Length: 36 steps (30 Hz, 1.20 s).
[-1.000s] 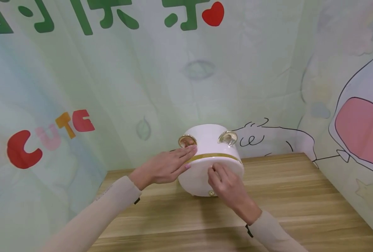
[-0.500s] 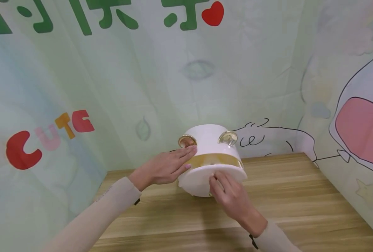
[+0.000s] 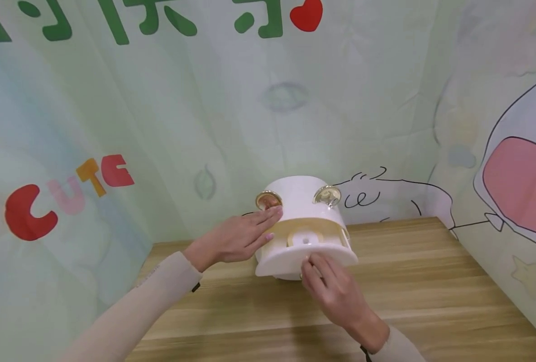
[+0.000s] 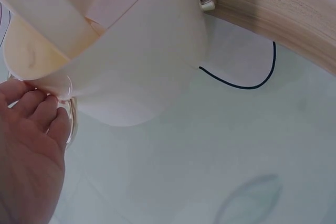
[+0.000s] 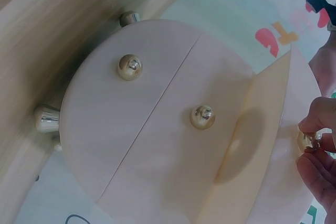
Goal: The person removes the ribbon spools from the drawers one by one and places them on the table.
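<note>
White box [image 3: 300, 201]: one drawer [image 3: 279, 263] extended; three knobs [image 5: 202, 117], right hand [image 3: 338, 296] pinches topmost; left hand [image 3: 241, 239], fingers uncurled, touches box; tabletop [image 3: 417, 281] extends rightward.

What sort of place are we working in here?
Probably a small decorated booth: a wood-grain tabletop, walled in by cartoon-printed backdrops with CUTE lettering, holds a white drawer box.

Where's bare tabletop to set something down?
One bare stretch of tabletop lies right of the white box, out to the backdrop. Another lies between the left sleeve and the right hand. It's crowded at the box's front, where that hand pinches the knob of the open drawer, and at its left side, where the left hand rests.
</note>
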### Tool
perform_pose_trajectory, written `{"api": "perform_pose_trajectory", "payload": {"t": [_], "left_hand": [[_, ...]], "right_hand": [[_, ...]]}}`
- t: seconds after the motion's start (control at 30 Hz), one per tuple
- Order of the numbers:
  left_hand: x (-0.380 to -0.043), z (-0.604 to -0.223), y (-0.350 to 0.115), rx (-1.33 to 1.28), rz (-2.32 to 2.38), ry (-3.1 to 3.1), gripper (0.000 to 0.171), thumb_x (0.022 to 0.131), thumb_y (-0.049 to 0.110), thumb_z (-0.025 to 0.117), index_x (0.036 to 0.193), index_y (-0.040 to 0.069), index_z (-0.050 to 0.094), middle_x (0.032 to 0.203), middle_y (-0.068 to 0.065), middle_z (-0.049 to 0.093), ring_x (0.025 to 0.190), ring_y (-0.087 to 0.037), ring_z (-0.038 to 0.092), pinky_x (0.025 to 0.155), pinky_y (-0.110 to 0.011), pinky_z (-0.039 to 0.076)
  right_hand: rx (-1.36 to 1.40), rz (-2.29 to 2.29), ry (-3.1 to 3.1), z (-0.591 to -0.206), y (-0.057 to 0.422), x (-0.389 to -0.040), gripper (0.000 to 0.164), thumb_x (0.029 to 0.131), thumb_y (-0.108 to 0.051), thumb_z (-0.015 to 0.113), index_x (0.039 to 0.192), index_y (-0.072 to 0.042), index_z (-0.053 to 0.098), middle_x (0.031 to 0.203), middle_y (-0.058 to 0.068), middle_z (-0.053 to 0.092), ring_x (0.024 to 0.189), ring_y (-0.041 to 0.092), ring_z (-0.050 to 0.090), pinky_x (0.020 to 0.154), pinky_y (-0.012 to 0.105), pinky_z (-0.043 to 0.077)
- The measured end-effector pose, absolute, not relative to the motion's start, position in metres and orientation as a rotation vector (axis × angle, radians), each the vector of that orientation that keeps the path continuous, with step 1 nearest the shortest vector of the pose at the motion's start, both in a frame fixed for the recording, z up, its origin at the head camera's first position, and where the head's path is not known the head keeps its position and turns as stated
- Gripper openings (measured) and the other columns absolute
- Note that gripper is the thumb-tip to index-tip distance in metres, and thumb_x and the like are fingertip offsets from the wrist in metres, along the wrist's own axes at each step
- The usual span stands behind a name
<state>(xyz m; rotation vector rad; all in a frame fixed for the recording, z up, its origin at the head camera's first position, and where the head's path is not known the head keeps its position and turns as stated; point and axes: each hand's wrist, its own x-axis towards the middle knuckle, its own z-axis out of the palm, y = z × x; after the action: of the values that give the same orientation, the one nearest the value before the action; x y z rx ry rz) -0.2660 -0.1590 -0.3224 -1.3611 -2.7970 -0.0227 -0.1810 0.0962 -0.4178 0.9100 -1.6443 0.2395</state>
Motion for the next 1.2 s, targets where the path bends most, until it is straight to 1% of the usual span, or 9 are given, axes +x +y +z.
{"api": "perform_pose_trajectory", "payload": {"t": [0.23, 0.5, 0.83, 1.07, 1.2], "left_hand": [[-0.264, -0.322, -0.161, -1.359, -0.025, -2.805, 0.061, 0.115, 0.04, 0.032, 0.169, 0.013, 0.02, 0.177, -0.004, 0.021, 0.16, -0.029, 0.035, 0.123, -0.049, 0.041], [-0.263, -0.316, -0.161, -1.366, -0.014, -2.762, 0.062, 0.114, 0.036, 0.037, 0.168, 0.007, 0.023, 0.176, -0.01, 0.024, 0.158, -0.032, 0.037, 0.123, -0.05, 0.042], [-0.264, -0.319, -0.16, -1.343, -0.021, -2.818, 0.062, 0.115, 0.041, 0.032, 0.169, 0.013, 0.019, 0.177, -0.003, 0.02, 0.16, -0.028, 0.033, 0.124, -0.049, 0.041], [-0.263, -0.323, -0.16, -1.347, -0.016, -2.798, 0.063, 0.115, 0.041, 0.033, 0.169, 0.013, 0.02, 0.177, -0.004, 0.02, 0.16, -0.028, 0.035, 0.123, -0.049, 0.042], [-0.264, -0.323, -0.159, -1.347, -0.017, -2.789, 0.062, 0.115, 0.041, 0.033, 0.169, 0.012, 0.021, 0.177, -0.004, 0.022, 0.159, -0.029, 0.036, 0.123, -0.049, 0.042]], "right_hand": [[0.941, 0.275, -1.578, -0.412, 0.096, -0.17, 0.024, 0.103, -0.004, 0.056, 0.093, 0.007, 0.075, 0.089, 0.017, 0.071, 0.075, 0.026, 0.069, 0.067, 0.032, 0.061], [0.966, 0.25, -1.51, -0.407, 0.096, -0.164, 0.023, 0.102, -0.003, 0.058, 0.09, 0.007, 0.075, 0.086, 0.018, 0.072, 0.072, 0.026, 0.069, 0.066, 0.031, 0.061], [0.97, 0.22, -1.487, -0.411, 0.096, -0.157, 0.024, 0.102, -0.004, 0.059, 0.09, 0.006, 0.076, 0.084, 0.017, 0.073, 0.071, 0.025, 0.069, 0.065, 0.03, 0.061], [0.968, 0.226, -1.481, -0.414, 0.097, -0.155, 0.024, 0.103, -0.004, 0.059, 0.089, 0.006, 0.076, 0.084, 0.016, 0.073, 0.072, 0.024, 0.069, 0.065, 0.031, 0.06], [0.976, 0.233, -1.495, -0.416, 0.098, -0.155, 0.025, 0.104, -0.005, 0.059, 0.091, 0.006, 0.077, 0.086, 0.016, 0.074, 0.074, 0.025, 0.07, 0.067, 0.032, 0.061]]}}
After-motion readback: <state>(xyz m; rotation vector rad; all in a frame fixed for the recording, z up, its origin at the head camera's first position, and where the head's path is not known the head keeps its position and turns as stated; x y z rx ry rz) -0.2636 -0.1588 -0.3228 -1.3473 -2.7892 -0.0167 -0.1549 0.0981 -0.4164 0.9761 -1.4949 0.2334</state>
